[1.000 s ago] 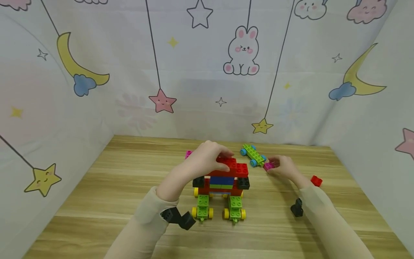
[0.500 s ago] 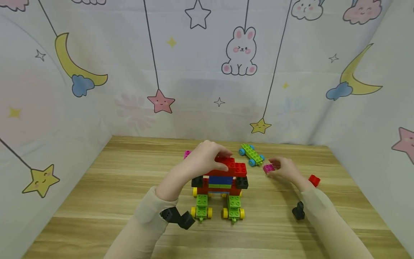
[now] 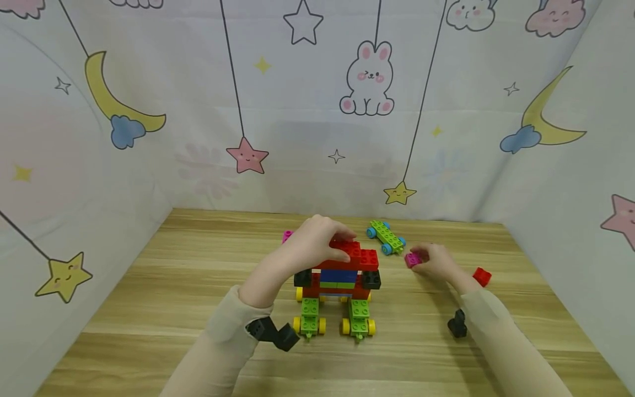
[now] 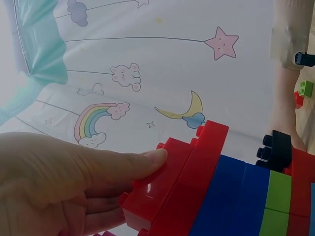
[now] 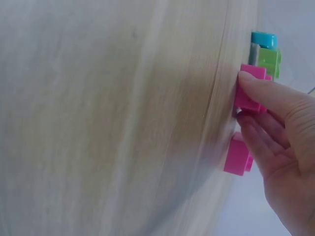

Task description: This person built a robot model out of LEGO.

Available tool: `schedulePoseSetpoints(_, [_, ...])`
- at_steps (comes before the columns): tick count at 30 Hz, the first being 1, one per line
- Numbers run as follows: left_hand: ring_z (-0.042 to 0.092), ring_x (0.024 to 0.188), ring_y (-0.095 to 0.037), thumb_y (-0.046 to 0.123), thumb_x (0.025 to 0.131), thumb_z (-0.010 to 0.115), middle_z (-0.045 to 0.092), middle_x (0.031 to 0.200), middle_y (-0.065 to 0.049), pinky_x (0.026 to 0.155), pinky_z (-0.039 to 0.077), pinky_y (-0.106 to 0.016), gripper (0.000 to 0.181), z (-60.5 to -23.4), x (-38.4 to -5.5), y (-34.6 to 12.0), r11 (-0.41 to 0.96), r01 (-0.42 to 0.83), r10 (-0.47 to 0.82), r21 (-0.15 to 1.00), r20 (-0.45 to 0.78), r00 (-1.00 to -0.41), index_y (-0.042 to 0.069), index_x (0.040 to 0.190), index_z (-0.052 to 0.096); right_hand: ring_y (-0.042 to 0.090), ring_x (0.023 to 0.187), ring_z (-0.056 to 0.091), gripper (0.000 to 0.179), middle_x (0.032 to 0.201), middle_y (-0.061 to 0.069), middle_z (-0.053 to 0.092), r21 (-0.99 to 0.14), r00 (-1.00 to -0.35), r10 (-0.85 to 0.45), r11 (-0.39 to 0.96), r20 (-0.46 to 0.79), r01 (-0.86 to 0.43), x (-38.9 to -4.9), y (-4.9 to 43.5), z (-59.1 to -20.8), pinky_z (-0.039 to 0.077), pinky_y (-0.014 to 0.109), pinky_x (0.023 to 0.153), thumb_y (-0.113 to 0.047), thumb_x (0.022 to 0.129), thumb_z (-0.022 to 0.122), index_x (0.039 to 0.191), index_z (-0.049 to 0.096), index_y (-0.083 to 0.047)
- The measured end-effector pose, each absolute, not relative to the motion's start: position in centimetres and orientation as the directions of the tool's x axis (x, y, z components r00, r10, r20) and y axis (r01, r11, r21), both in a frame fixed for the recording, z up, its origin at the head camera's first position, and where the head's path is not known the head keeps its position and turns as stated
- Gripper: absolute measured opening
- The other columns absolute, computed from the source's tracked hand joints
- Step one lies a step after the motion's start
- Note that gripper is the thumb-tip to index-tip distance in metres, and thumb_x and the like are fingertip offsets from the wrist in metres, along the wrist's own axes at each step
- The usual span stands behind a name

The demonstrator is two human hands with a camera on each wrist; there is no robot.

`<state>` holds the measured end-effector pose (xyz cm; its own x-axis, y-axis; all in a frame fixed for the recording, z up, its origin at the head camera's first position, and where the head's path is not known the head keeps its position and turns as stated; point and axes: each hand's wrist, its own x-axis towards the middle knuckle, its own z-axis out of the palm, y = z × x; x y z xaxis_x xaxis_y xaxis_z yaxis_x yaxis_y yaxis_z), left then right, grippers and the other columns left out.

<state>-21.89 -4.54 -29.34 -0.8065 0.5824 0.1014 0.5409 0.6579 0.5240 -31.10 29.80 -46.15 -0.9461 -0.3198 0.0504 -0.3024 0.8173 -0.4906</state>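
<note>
My left hand (image 3: 317,240) grips the red top bricks (image 4: 167,179) of a built brick vehicle, its thumb lying on their side in the left wrist view. Below the red layer come blue bricks (image 3: 339,276), a thin green layer, and black bricks (image 3: 371,279) at the sides. Green wheeled bases (image 3: 359,317) with yellow wheels carry the build. Farther right, my right hand (image 3: 435,261) pinches a pink brick (image 3: 412,259) low at the tabletop. The right wrist view shows the thumb on this pink brick (image 5: 250,93) and another pink brick (image 5: 238,155) close to the fingers.
Behind the right hand stands a green wheeled base (image 3: 386,237) with blue wheels. A red brick (image 3: 482,277) lies beyond the right forearm. Black wrist cameras (image 3: 273,333) sit at both cuffs. A patterned white cloth (image 3: 297,165) walls in the wooden table (image 3: 213,248).
My right hand has drawn the pink brick slightly away from the blue-wheeled base, leaving a gap, and its fingers have closed in on it. The left hand keeps its place on the build.
</note>
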Motion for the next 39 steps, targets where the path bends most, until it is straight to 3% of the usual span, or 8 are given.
schedulePoseSetpoints(7, [0.064,0.115,-0.02,0.016,0.085,0.076,0.071,0.119,-0.006,0.1,0.05,-0.035,0.04,-29.3,-21.9,-4.5,0.659,0.535,0.581,0.529,0.095,-0.808,0.007,0.123,0.069,0.034,0.095,0.065,0.039,0.104,0.022,0.069,-0.48,-0.941,-0.327,0.813,0.091,-0.329,-30.5,30.0,-45.7,0.054,0.048,0.084,-0.009,0.078,0.08,0.111,0.067,0.007])
schedulePoseSetpoints(13, [0.065,0.114,-0.02,0.015,0.085,0.076,0.071,0.119,-0.006,0.1,0.051,-0.035,0.039,-29.3,-21.9,-4.6,0.653,0.538,0.585,0.533,0.097,-0.805,0.007,0.123,0.069,0.038,0.101,0.064,0.04,0.11,0.025,0.068,-0.518,-0.951,-0.296,0.801,0.095,-0.301,-29.9,29.9,-44.7,0.054,0.049,0.087,-0.011,0.081,0.078,0.116,0.066,0.007])
schedulePoseSetpoints(24, [0.064,0.115,-0.02,0.016,0.085,0.076,0.071,0.119,-0.004,0.1,0.05,-0.035,0.039,-29.4,-21.9,-4.6,0.659,0.532,0.577,0.532,0.096,-0.811,0.008,0.122,0.069,0.035,0.093,0.066,0.038,0.103,0.023,0.069,-0.523,-0.925,-0.285,0.764,0.251,-0.377,-27.8,27.8,-40.3,0.056,0.049,0.08,-0.012,0.082,0.078,0.113,0.066,0.007])
schedulePoseSetpoints(32, [0.065,0.115,-0.019,0.017,0.084,0.076,0.071,0.119,-0.004,0.1,0.05,-0.034,0.039,-29.4,-22.0,-4.6,0.665,0.528,0.572,0.529,0.094,-0.815,0.009,0.122,0.07,0.031,0.097,0.066,0.04,0.109,0.017,0.071,-0.534,-0.895,-0.325,0.72,0.306,-0.444,-25.6,25.4,-37.3,0.055,0.029,0.074,-0.016,0.084,0.077,0.12,0.067,0.0])
schedulePoseSetpoints(39, [0.065,0.114,-0.02,0.017,0.084,0.077,0.071,0.118,-0.005,0.1,0.05,-0.034,0.039,-29.4,-22.1,-4.5,0.661,0.534,0.575,0.528,0.102,-0.812,0.008,0.121,0.07,0.027,0.096,0.065,0.039,0.11,0.013,0.071,-0.483,-0.826,-0.39,0.675,0.407,-0.558,-23.8,23.3,-35.4,0.053,0.027,0.066,-0.012,0.082,0.08,0.118,0.069,-0.003])
